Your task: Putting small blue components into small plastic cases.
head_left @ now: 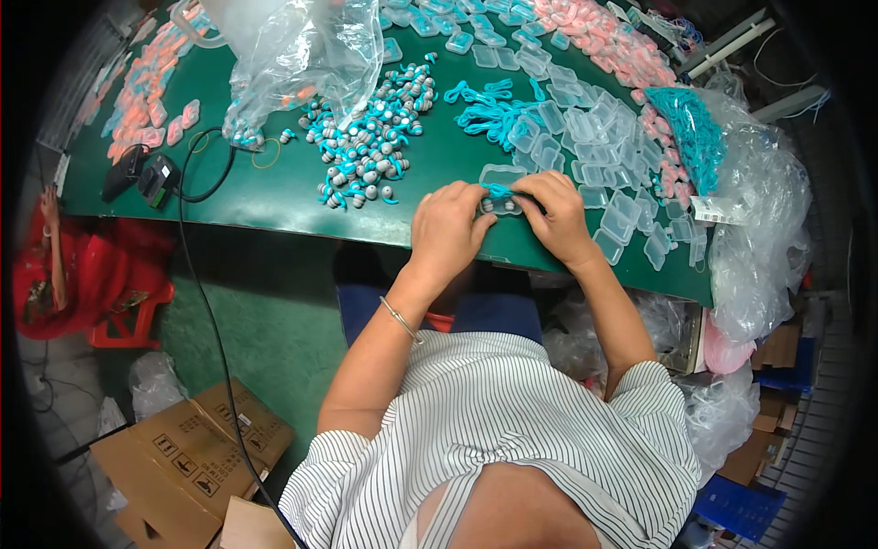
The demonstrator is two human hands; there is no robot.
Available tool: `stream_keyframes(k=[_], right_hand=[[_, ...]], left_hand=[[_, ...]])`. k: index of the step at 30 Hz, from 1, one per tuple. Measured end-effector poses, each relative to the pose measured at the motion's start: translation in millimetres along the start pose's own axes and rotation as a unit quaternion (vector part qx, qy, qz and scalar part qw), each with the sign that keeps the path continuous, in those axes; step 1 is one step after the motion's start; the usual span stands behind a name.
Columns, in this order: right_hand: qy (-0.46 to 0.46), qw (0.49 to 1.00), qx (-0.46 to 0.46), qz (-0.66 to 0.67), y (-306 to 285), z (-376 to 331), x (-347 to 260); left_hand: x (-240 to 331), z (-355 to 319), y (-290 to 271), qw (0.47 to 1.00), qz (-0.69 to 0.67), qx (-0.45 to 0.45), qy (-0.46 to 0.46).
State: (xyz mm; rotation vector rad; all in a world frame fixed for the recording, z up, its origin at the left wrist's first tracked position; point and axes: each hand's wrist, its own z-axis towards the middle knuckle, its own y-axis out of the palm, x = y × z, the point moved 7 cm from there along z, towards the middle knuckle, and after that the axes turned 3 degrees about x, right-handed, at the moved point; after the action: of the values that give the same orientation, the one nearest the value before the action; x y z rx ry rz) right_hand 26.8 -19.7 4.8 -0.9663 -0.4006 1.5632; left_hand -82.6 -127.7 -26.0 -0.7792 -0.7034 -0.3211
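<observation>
The blue cord (498, 190), likely soft and light, is pinched by fingers of the left hand (446, 224) and right hand (560, 216) at a clear case (499, 214), best held by its rim.

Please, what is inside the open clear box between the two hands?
Grey-striped pieces show inside. Teal cord, the left hand and right hand cover part; anything beneath is hidden.

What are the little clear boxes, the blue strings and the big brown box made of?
Clear boxes: probably shiny plastic, because they're see-through and catch light. Blue strings: soft-looking cord, perhaps synthetic, bending into loops. Brown box: likely dull cardboard, showing folded flaps.
</observation>
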Motion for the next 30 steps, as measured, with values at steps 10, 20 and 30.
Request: stream_keyframes(k=[10, 20, 30], right_hand=[[-0.037, 0.997, -0.011, -0.067, 4.5, 0.2, -9.4], [0.047, 0.996, 0.061, -0.045, -9.9, 10.8, -17.8], [0.052, 0.998, 0.015, 0.030, -3.5, 3.0, -2.9]], left_hand=[[-2.8, 0.9, -2.7, 0.998, -0.044, 0.017, -0.033], [-1.5, 0.0, -1.6, 1.000, -0.008, 0.017, 0.009], [-3.5, -2.7, -2.5, 0.999, -0.028, 0.024, -0.022]])
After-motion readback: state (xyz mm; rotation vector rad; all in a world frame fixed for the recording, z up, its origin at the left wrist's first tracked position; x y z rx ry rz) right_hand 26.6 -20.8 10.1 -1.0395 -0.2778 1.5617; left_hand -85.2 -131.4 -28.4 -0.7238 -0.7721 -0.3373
